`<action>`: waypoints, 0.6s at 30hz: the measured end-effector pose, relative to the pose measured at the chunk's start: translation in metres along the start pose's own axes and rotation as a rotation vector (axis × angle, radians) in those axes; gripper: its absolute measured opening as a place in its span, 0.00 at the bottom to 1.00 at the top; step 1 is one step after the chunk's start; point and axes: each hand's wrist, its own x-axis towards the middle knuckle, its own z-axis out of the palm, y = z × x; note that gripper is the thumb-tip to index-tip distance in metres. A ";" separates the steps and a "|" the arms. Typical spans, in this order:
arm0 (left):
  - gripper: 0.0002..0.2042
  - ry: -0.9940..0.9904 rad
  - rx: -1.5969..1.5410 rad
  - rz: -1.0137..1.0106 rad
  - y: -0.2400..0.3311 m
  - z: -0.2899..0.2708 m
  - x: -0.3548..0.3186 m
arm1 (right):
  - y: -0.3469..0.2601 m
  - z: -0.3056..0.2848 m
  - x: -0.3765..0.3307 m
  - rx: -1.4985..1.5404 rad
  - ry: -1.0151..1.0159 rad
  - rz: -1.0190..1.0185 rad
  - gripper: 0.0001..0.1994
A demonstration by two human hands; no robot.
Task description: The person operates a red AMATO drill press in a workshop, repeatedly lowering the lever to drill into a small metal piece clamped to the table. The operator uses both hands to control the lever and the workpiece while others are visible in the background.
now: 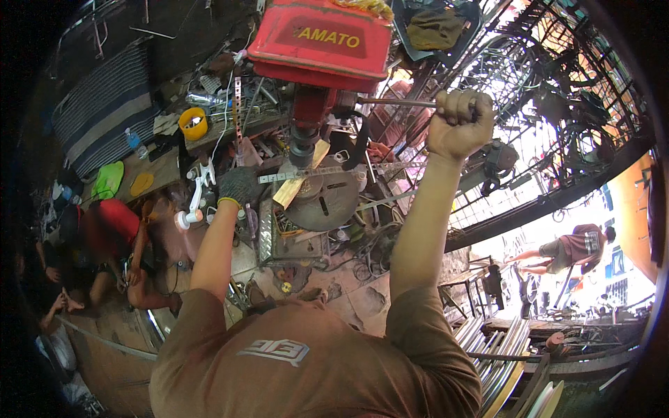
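A drill press with a red top cover stands in front of me. Its chuck points down over a round slotted table. A flat metal bar with holes lies across that table, over a strip of wood. My left hand, in a dark knitted glove, is closed around the left end of the bar. My bare right hand is raised to the right, its fingers wrapped round the end of the feed lever. The drill tip is too small to make out.
Left of the press, a bench holds a yellow cup, a plastic bottle and scattered metal parts. A white clamp-like fixture stands near my left forearm. People sit at the left. Metal grating hung with cables borders the right, near metal tubes.
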 end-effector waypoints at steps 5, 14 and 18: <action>0.18 0.070 0.006 -0.057 0.005 0.008 -0.005 | 0.007 0.013 0.032 -0.179 0.258 0.121 0.17; 0.19 0.024 -0.059 0.012 0.016 0.010 -0.025 | 0.022 0.022 0.076 -0.252 0.309 0.287 0.13; 0.17 0.010 0.043 0.036 0.004 -0.006 -0.008 | -0.002 0.013 0.021 -0.108 0.139 0.126 0.16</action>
